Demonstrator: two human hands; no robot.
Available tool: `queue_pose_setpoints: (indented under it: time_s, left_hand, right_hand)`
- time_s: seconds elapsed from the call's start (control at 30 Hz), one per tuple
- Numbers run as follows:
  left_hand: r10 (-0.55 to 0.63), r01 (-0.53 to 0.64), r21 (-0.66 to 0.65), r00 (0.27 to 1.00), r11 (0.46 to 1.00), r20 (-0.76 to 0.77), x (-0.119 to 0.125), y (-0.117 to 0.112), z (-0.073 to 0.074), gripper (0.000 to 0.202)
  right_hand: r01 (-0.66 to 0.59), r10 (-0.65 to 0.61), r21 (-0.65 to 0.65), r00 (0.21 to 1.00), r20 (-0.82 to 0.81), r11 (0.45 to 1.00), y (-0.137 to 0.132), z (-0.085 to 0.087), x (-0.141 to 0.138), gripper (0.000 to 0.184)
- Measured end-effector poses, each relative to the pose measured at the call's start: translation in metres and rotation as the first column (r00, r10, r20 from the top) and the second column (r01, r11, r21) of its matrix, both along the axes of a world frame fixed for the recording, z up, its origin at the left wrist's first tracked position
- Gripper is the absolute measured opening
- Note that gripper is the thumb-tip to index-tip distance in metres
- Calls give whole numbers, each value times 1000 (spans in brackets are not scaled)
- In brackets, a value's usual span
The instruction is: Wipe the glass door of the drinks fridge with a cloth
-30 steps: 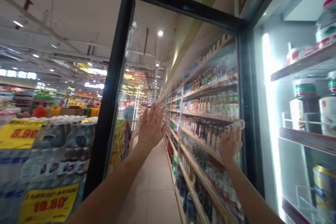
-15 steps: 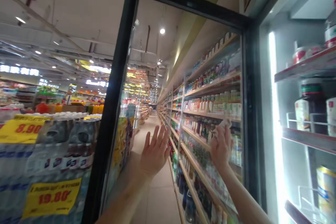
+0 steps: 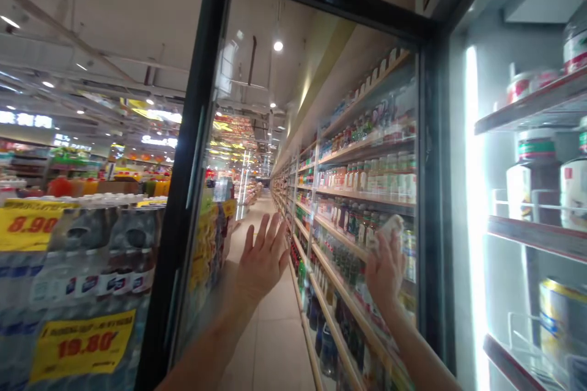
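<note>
The left forearm (image 3: pixel 217 342) and right forearm (image 3: pixel 415 342), both bare, reached up and forward, slanting toward each other. The left hand (image 3: pixel 261 266) was raised with its back to the wearer, fingers (image 3: pixel 263 231) spread and pointing upward, thumb held out to the side. The right hand (image 3: pixel 386 272) stood well apart at similar height, fingers extended but closer together.
</note>
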State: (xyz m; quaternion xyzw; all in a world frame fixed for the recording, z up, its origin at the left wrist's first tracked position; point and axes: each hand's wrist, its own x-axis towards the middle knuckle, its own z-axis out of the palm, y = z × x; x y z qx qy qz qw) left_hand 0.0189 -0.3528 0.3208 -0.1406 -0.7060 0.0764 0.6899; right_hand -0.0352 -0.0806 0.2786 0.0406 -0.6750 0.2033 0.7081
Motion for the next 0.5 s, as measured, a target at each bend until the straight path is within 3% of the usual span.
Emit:
queue_pose_setpoints:
  time_s: [0.03, 0.1, 0.17, 0.23, 0.33, 0.4, 0.43, 0.5]
  left_hand:
    - [-6, 6, 4, 1000, 1000, -3, -1, 0, 0, 61]
    - [-9, 9, 5, 1000, 1000, -11, -1, -1, 1, 61]
    - [2, -2, -11, 1000, 1000, -20, -1, -2, 2, 58]
    - [18, -19, -25, 1000, 1000, -24, 0, -2, 1, 53]
    - [18, -18, -16, 1000, 1000, -10, 0, -1, 0, 51]
    - [8, -8, 2, 1000, 1000, 0, -1, -1, 0, 51]
    - [5, -5, 6, 1000, 1000, 2, -2, -1, 1, 51]
    - [3, -3, 4, 1000, 1000, 0, -3, -1, 4, 51]
  right_hand:
    - [-33, 34, 131, 999, -4, 991, -16, -3, 5, 43]
    - [-101, 110, 412, 994, 4, 905, -46, -10, 16, 41]
    - [-121, 142, 557, 990, 7, 822, -56, -16, 21, 39]
    - [-83, 109, 522, 994, -19, 849, -41, -18, 18, 37]
    - [4, 3, 236, 1000, -30, 972, -8, -14, 7, 38]
    - [13, -13, 113, 1000, -2, 994, -7, -15, 5, 42]
    - [-5, 3, 128, 1000, 12, 992, -16, -18, 7, 43]
    - [-82, 70, 307, 996, 51, 948, -44, -30, 15, 45]
